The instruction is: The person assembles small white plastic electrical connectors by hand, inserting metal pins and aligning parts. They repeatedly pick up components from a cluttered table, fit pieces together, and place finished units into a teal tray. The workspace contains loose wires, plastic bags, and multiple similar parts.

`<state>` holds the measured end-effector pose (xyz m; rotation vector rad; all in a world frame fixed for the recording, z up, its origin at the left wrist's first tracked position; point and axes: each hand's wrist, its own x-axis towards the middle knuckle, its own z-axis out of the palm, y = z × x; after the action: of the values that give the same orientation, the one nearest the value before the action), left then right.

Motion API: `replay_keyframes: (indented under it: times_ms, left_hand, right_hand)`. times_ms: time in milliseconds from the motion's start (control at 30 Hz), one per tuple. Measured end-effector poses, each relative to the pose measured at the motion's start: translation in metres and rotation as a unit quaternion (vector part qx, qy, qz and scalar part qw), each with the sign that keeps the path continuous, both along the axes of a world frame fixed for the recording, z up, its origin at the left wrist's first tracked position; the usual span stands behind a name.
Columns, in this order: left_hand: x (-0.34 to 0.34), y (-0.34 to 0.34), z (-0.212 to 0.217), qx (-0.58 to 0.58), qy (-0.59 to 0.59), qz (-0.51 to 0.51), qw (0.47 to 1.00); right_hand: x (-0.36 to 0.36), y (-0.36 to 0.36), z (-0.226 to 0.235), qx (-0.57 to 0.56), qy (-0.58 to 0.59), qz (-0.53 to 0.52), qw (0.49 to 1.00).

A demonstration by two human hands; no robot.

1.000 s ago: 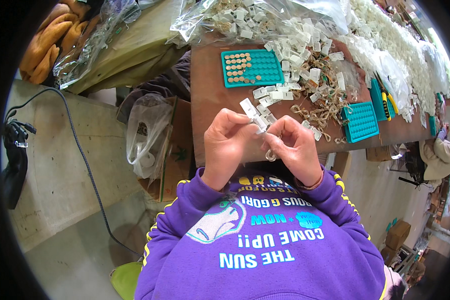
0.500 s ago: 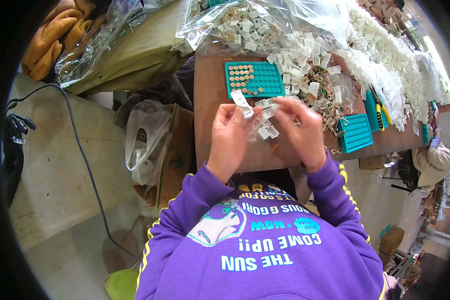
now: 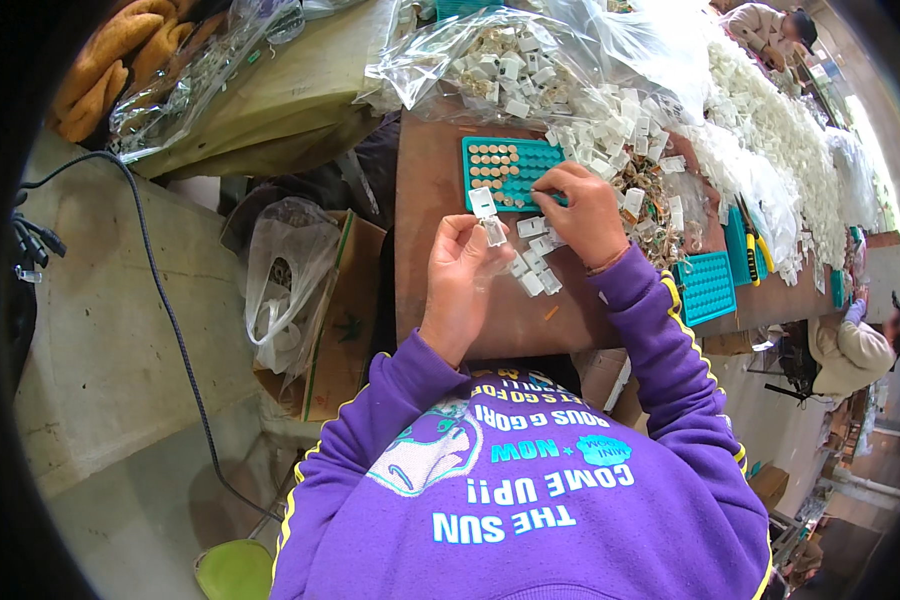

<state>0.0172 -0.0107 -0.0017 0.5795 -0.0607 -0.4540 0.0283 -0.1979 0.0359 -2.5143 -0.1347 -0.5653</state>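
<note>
Between the thumb and fingers of my left hand [image 3: 457, 275] is a small white plastic case [image 3: 484, 204], its lid flipped up. Just beyond it lies a teal tray [image 3: 537, 160] with rows of small round pits, and several copper-coloured discs [image 3: 494, 160] sit in its left part. My right hand [image 3: 585, 215] is over the tray's near right corner, thumb and fingertips pinched together; whatever they hold is too small to make out. Several white cases [image 3: 535, 272] lie on the table between my hands.
A heap of white cases [image 3: 625, 125] and small wired parts [image 3: 650, 200] spreads beyond my right hand. Another teal tray [image 3: 707, 287] and yellow-handled pliers [image 3: 760, 245] lie to the right. A cardboard box [image 3: 342, 310] with a plastic bag stands left of the brown table [image 3: 430, 140].
My right hand has moved from beside the left hand out to the tray and pinched its fingers. The left hand stays nearly in place with the white case, now seen with its lid up.
</note>
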Motion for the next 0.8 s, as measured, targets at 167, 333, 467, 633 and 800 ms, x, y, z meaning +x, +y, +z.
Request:
replay_keyframes:
  times_ms: [167, 333, 467, 633, 800]
  left_hand:
    - [-0.003, -0.002, 0.002, 0.018, 0.021, 0.017, 0.999]
    - [0.000, -0.002, -0.001, 0.004, 0.005, 0.014, 1.000]
    - [0.000, -0.002, -0.001, 0.010, 0.023, 0.021, 0.999]
    - [0.000, -0.001, 0.000, -0.004, 0.025, -0.001, 1.000]
    - [0.001, -0.002, -0.001, -0.007, 0.004, -0.008, 1.000]
  right_hand:
    - [-0.002, -0.006, 0.012, 0.079, 0.039, 0.038, 0.995]
    - [0.008, -0.004, 0.006, -0.171, -0.004, 0.016, 0.985]
    - [0.015, -0.002, -0.002, -0.233, -0.002, 0.026, 0.972]
    - [0.017, -0.007, 0.006, -0.051, 0.037, 0.034, 0.997]
    - [0.010, 0.002, 0.014, -0.004, 0.087, 0.069, 0.994]
